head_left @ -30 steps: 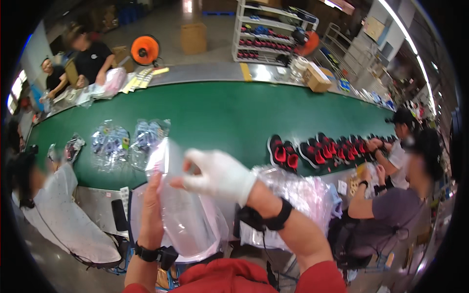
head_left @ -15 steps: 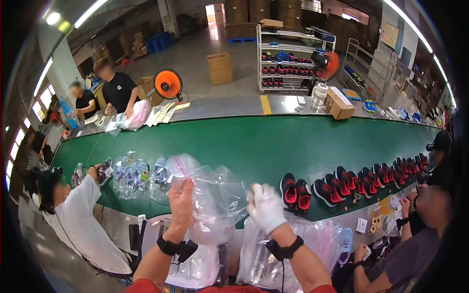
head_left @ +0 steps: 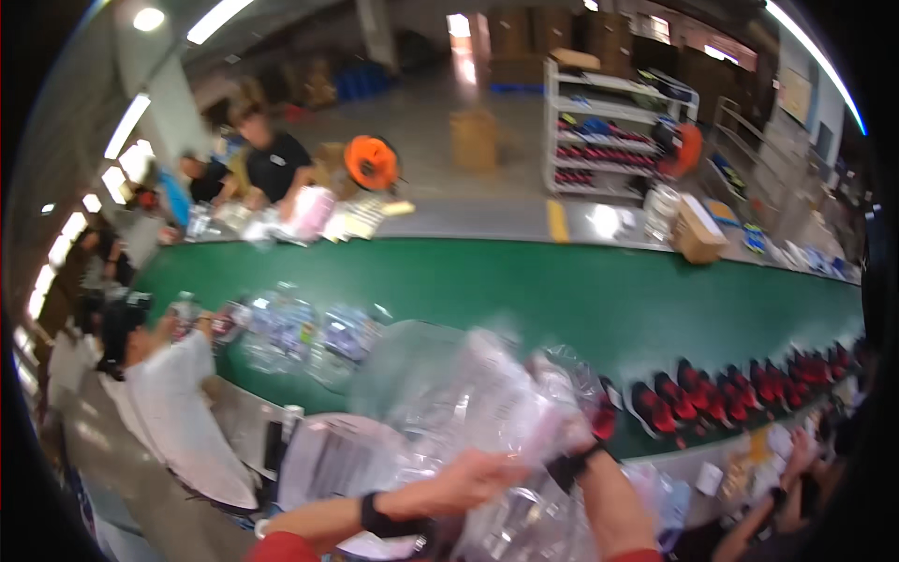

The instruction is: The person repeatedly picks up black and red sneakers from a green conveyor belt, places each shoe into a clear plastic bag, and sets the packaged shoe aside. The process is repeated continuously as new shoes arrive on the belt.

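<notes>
While one clear plastic bag (head_left: 478, 389) spread across the lower centre, just above the left hand (head_left: 475, 482) and overlapping the right hand (head_left: 565, 433), I could not tell through blur whether fingers gripped it, and two bagged shoe bundles (head_left: 281, 323) lay left of centre.

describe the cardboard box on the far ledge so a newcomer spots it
Find the green table, then the metal ledge along its far side. On the ledge's right half sits the brown box, beside a clear container; the carton beyond stands on the floor.
</notes>
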`<state>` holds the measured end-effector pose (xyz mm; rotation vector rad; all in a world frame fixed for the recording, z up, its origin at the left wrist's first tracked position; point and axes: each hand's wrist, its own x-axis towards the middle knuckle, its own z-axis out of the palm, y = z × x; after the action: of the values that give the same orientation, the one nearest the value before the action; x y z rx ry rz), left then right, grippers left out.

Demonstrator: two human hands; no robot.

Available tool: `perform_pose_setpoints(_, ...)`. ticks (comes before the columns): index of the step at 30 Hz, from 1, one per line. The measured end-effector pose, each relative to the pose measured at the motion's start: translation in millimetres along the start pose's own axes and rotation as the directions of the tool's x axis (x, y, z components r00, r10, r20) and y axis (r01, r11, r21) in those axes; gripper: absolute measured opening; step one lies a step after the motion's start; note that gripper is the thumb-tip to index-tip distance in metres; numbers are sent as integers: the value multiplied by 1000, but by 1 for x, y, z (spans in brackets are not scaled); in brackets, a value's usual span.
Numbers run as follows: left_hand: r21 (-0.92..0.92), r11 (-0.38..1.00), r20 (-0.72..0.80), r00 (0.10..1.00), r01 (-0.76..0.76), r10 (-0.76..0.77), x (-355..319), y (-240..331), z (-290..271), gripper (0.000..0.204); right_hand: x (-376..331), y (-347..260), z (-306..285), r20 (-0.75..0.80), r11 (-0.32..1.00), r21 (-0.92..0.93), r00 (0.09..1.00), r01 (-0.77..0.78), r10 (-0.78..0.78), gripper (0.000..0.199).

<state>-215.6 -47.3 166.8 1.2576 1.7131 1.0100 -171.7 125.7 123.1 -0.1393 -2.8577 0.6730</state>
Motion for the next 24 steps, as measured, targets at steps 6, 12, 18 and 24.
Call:
perform_pose_setpoints(6,489,843,-357,831,-223,427,5,-58,-43,22,31,9,89,-9,997,46,998,-64,64,23)
perform_pose_setpoints(12,27,1000,-639,769,-3,19,48,-51,-120,22,22,-55,22,16,972,161,984,172,-177,21)
perform_pose_setpoints(18,-46,994,-680,732,-102,44,67,-26,-154,20,-15,57,-58,-61,799,417,863,-434,501,33)
perform_pose_setpoints(24,-17,995,-628,775,-100,68,103,-45,-129,23,-56,168,39,491,739,24,651,-674,579,63)
